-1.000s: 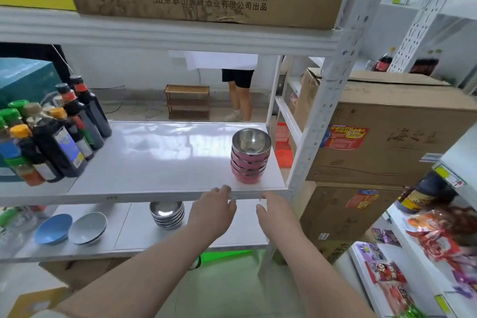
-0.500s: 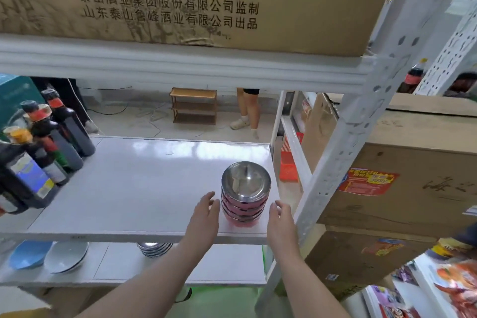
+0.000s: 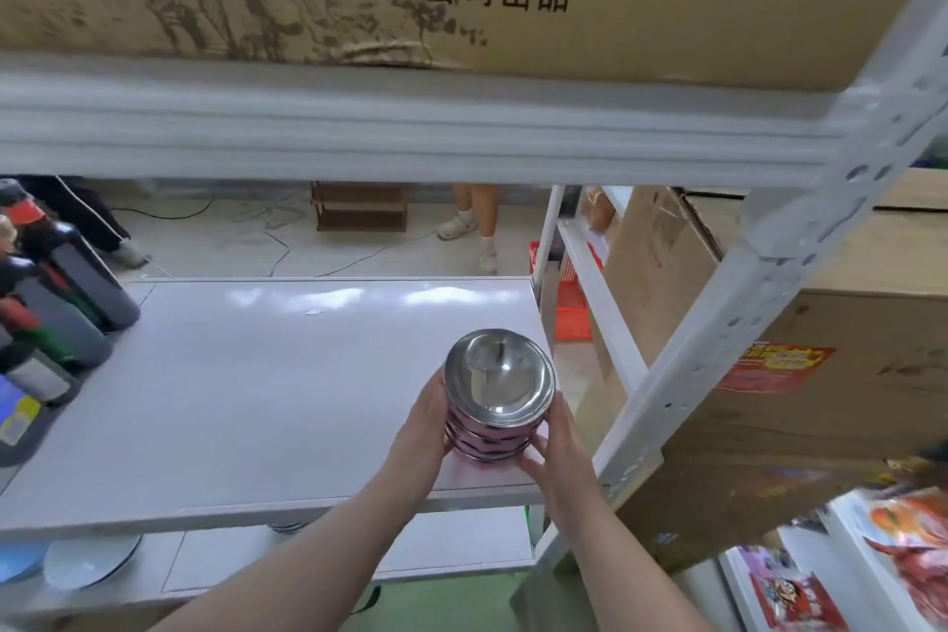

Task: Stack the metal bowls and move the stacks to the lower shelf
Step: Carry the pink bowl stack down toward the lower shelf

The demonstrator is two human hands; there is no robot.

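Observation:
A stack of pink-sided metal bowls [image 3: 498, 385] stands near the front right corner of the middle shelf [image 3: 256, 400]. My left hand [image 3: 423, 431] presses against its left side and my right hand [image 3: 556, 447] cups its right side and base. The top bowl's shiny inside faces up. On the lower shelf [image 3: 461, 544], only the edge of another metal bowl stack [image 3: 290, 526] peeks out below the middle shelf's front lip; the rest is hidden.
Dark sauce bottles [image 3: 56, 303] crowd the middle shelf's left end. A white upright post [image 3: 728, 323] rises just right of the stack, with cardboard boxes [image 3: 846, 375] beyond. A grey plate [image 3: 90, 559] and a blue one [image 3: 20, 562] lie on the lower shelf at left. A person's legs [image 3: 477, 221] stand behind.
Both hands moved forward from the shelf's front edge and closed around the pink bowl stack. My head came closer, so the shelf and stack look larger.

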